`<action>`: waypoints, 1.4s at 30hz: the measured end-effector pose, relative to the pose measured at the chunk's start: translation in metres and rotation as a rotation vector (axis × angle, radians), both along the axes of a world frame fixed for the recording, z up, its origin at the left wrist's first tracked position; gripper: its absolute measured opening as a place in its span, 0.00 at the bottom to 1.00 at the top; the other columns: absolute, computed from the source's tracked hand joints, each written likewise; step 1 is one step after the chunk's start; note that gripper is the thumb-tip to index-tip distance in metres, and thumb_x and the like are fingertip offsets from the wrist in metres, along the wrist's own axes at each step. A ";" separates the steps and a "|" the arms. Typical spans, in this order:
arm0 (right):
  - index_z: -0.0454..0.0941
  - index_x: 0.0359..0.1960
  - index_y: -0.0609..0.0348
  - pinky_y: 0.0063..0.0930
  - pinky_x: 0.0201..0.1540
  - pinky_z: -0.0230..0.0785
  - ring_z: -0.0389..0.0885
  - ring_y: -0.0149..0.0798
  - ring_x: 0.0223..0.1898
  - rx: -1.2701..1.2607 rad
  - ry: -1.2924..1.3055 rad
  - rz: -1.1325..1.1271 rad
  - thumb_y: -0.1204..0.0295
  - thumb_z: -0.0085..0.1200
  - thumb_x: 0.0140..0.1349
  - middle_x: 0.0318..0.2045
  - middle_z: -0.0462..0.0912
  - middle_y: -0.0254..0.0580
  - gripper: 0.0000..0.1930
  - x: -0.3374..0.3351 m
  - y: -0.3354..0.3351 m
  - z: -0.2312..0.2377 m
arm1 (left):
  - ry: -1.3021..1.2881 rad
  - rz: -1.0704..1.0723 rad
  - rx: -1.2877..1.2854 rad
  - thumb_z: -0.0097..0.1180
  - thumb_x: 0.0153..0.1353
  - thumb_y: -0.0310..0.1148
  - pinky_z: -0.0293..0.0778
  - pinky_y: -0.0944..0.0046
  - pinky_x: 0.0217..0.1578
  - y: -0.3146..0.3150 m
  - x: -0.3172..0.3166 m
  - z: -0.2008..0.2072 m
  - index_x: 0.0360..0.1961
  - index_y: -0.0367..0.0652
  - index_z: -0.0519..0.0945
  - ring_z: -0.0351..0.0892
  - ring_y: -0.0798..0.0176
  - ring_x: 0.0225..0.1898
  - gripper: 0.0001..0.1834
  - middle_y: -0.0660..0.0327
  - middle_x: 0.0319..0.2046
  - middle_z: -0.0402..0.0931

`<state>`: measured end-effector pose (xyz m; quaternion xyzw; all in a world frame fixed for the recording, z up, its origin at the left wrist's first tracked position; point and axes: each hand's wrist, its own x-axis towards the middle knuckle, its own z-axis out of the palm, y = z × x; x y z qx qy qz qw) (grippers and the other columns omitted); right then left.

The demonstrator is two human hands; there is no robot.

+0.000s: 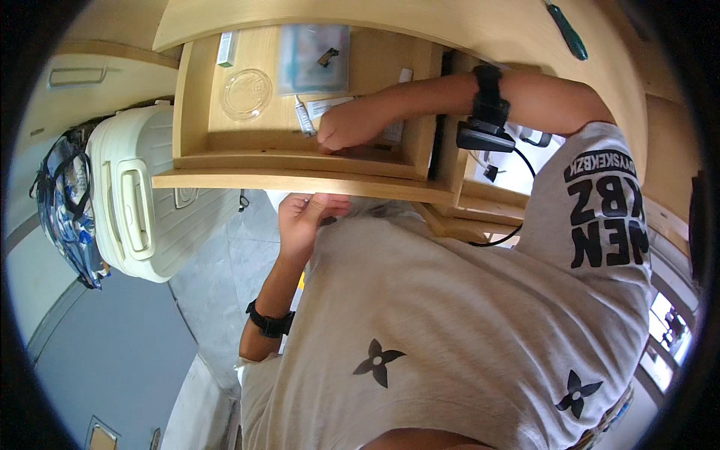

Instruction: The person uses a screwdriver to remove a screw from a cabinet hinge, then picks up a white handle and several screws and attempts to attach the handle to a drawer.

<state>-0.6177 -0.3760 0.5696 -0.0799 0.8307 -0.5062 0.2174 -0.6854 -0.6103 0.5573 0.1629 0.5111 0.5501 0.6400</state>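
- Pale wood, or a wood-look board, makes up the pulled-out drawer [300,181], upper centre of the frame; it looks stiff and fairly heavy, with flat faces that may be a little slippery.
- Its front panel seems the firmest place to take hold, one hand each side of the board.
- The right hand [349,126] is curled inside the drawer, against the front wall; its fingertips are hidden, so I cannot tell whether it grasps anything.
- The left hand [300,221] is bent up at the panel's outer lower edge, fingers bunched; contact and contents cannot be told.
- Beside the right hand, a white tube [303,116] looks light and soft.
- Farther left, a clear round lid [247,94] looks thin, likely to crack.
- Behind, a dark piece [328,57] on the translucent case [313,79] is too small to identify.
- At upper right, a green-handled screwdriver [568,34] has its tip cut off.
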 end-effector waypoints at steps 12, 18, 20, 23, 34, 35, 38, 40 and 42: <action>0.64 0.20 0.67 0.37 0.29 0.59 0.65 0.39 0.22 -0.052 0.034 0.055 0.71 0.45 0.59 0.17 0.65 0.49 0.13 -0.002 0.006 0.001 | 0.012 0.034 0.009 0.49 0.65 0.37 0.77 0.64 0.36 0.001 -0.001 0.002 0.37 0.29 0.79 0.81 0.61 0.32 0.17 0.52 0.31 0.81; 0.67 0.21 0.68 0.35 0.30 0.61 0.67 0.34 0.23 -0.025 0.114 0.047 0.66 0.43 0.61 0.16 0.64 0.48 0.16 0.004 0.009 -0.005 | -0.017 -0.048 0.001 0.49 0.65 0.37 0.77 0.62 0.40 -0.001 -0.008 0.001 0.42 0.29 0.76 0.81 0.59 0.36 0.17 0.51 0.35 0.80; 0.67 0.23 0.69 0.36 0.31 0.61 0.69 0.36 0.24 -0.094 0.193 -0.047 0.68 0.44 0.60 0.17 0.66 0.49 0.14 0.012 0.006 -0.002 | -0.030 -0.068 0.031 0.50 0.64 0.37 0.77 0.61 0.41 0.000 -0.014 0.008 0.43 0.29 0.75 0.80 0.58 0.37 0.18 0.50 0.36 0.79; 0.68 0.24 0.69 0.37 0.32 0.61 0.69 0.39 0.25 -0.004 0.150 0.007 0.70 0.45 0.59 0.19 0.67 0.52 0.12 0.005 0.000 0.006 | -0.054 0.006 0.054 0.52 0.63 0.36 0.77 0.58 0.42 -0.006 -0.015 0.001 0.43 0.29 0.75 0.80 0.56 0.39 0.17 0.50 0.37 0.78; 0.69 0.22 0.70 0.36 0.28 0.62 0.70 0.37 0.23 0.174 -0.236 -0.070 0.70 0.46 0.59 0.19 0.71 0.53 0.13 0.003 -0.001 0.040 | 0.001 -0.029 0.029 0.51 0.64 0.36 0.78 0.58 0.42 0.003 -0.018 0.008 0.43 0.26 0.75 0.81 0.55 0.37 0.19 0.47 0.37 0.79; 0.69 0.23 0.70 0.36 0.28 0.63 0.70 0.37 0.24 0.133 -0.177 -0.086 0.70 0.47 0.59 0.19 0.71 0.51 0.13 0.005 0.001 0.033 | -0.004 -0.025 0.028 0.51 0.64 0.36 0.78 0.58 0.41 0.005 -0.018 0.009 0.43 0.26 0.75 0.81 0.56 0.37 0.19 0.48 0.37 0.79; 0.70 0.25 0.69 0.40 0.28 0.62 0.71 0.40 0.23 0.058 -0.004 -0.097 0.68 0.47 0.56 0.19 0.72 0.53 0.12 0.007 -0.001 0.014 | -0.003 -0.045 0.008 0.50 0.64 0.35 0.78 0.59 0.41 0.002 -0.018 0.005 0.42 0.26 0.76 0.81 0.57 0.37 0.17 0.48 0.36 0.79; 0.71 0.26 0.69 0.44 0.28 0.62 0.71 0.43 0.22 0.030 0.110 -0.096 0.67 0.46 0.54 0.20 0.72 0.56 0.13 0.008 -0.001 0.008 | -0.017 -0.012 0.064 0.50 0.65 0.34 0.78 0.59 0.41 0.002 -0.017 0.003 0.43 0.27 0.76 0.81 0.56 0.37 0.17 0.49 0.37 0.79; 0.72 0.26 0.68 0.44 0.29 0.62 0.72 0.44 0.23 0.067 0.116 -0.049 0.66 0.46 0.53 0.20 0.74 0.56 0.13 0.006 -0.001 0.007 | -0.012 -0.011 0.065 0.49 0.65 0.34 0.78 0.59 0.41 0.002 -0.015 0.003 0.43 0.27 0.76 0.81 0.56 0.37 0.16 0.49 0.37 0.79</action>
